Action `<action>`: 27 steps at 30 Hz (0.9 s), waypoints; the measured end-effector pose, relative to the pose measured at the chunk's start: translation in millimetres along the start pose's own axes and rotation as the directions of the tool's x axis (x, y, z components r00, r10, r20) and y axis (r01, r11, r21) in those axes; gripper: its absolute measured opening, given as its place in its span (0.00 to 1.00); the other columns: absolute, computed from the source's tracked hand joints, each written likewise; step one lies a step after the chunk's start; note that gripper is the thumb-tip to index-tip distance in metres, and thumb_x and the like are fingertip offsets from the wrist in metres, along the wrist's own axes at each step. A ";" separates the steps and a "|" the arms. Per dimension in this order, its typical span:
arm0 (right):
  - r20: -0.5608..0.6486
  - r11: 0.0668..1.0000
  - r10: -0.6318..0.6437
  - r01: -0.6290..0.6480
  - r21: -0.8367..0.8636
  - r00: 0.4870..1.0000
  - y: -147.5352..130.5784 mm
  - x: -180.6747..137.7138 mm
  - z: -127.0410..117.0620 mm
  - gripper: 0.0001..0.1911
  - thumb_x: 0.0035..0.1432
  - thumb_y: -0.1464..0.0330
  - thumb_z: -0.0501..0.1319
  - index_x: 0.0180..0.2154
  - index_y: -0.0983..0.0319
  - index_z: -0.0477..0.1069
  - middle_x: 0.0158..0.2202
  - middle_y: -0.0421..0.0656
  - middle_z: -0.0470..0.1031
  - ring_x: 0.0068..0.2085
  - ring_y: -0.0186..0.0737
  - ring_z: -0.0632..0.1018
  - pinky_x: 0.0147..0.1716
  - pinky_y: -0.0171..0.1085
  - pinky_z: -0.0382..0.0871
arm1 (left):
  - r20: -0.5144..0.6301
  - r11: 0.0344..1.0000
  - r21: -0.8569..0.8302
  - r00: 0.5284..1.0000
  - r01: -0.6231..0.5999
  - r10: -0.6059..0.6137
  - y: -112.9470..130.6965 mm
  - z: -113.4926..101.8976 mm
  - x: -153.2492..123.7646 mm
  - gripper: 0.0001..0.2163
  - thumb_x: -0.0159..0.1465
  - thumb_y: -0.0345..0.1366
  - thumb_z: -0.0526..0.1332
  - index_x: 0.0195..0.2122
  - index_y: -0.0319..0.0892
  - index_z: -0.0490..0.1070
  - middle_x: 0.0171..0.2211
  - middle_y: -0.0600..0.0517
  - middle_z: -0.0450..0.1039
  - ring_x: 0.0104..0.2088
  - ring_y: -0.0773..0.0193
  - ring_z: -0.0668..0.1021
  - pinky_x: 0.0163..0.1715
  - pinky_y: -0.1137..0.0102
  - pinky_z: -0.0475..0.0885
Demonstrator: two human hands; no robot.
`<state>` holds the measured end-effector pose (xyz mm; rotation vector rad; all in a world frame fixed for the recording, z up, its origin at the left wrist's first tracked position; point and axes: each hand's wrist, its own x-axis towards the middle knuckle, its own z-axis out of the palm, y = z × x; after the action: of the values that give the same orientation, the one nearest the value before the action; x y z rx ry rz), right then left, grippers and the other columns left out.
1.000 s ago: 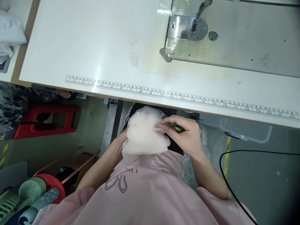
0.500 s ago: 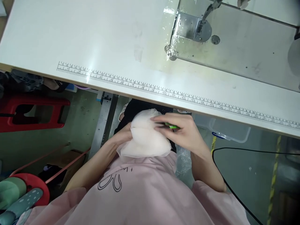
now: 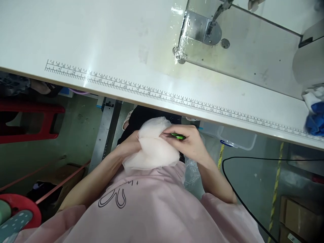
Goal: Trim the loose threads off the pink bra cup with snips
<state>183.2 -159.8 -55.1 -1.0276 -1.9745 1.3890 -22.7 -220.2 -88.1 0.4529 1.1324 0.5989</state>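
Observation:
A bundle of white sheer fabric [image 3: 158,148] with a rounded, folded shape rests at my lap, below the table's front edge. My left hand [image 3: 130,145] holds it from the left side, its fingers mostly hidden behind the cloth. At the upper right of the bundle, my right hand [image 3: 188,140] pinches close to the fabric with thumb and index finger. Tucked in that hand is a small green-and-black tool [image 3: 179,136], which looks like thread snips; its tip is hard to make out against the cloth.
A white sewing table [image 3: 101,33] with a printed ruler along its edge spans the view ahead. The sewing machine's needle plate [image 3: 197,27] lies at the upper right. Blue and white cloth [image 3: 315,111] sits farther right. A red stool [image 3: 48,121] and a black cable [image 3: 243,194] flank me.
The fingers of my right hand have closed in and now meet at the fabric. My left hand keeps its hold. The view has shifted slightly to the right.

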 end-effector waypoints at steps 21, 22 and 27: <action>0.000 0.867 -0.192 0.169 -0.470 0.981 0.1 -23.5 -14.7 0.09 0.72 0.62 0.60 0.40 0.61 0.72 0.32 0.40 0.81 0.27 0.34 0.78 0.26 0.34 0.65 | 0.008 0.997 -0.056 0.999 0.048 -0.048 0.5 0.6 0.1 0.21 0.48 0.44 0.78 0.42 0.42 0.84 0.41 0.48 0.84 0.41 0.51 0.83 0.32 0.68 0.77; 0.002 0.866 -0.195 0.173 -0.469 0.981 -0.7 -22.8 -14.6 0.10 0.73 0.62 0.60 0.40 0.61 0.72 0.32 0.40 0.81 0.27 0.34 0.77 0.26 0.34 0.65 | 0.016 0.997 -0.051 0.999 0.051 -0.051 1.2 0.8 -0.2 0.22 0.49 0.45 0.78 0.43 0.42 0.83 0.43 0.48 0.84 0.42 0.51 0.83 0.33 0.68 0.77; -0.011 0.868 -0.203 0.174 -0.466 0.979 -2.6 -23.7 -15.7 0.09 0.72 0.63 0.61 0.40 0.61 0.72 0.32 0.40 0.81 0.27 0.34 0.77 0.27 0.34 0.65 | 0.058 0.998 -0.049 0.998 0.034 -0.031 4.6 3.0 -2.0 0.24 0.51 0.45 0.77 0.48 0.43 0.83 0.47 0.48 0.84 0.45 0.51 0.83 0.37 0.69 0.78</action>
<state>208.2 -171.0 -46.9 -1.0213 -2.3501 0.7842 -21.5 -218.1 -82.9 0.4055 1.0659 0.5813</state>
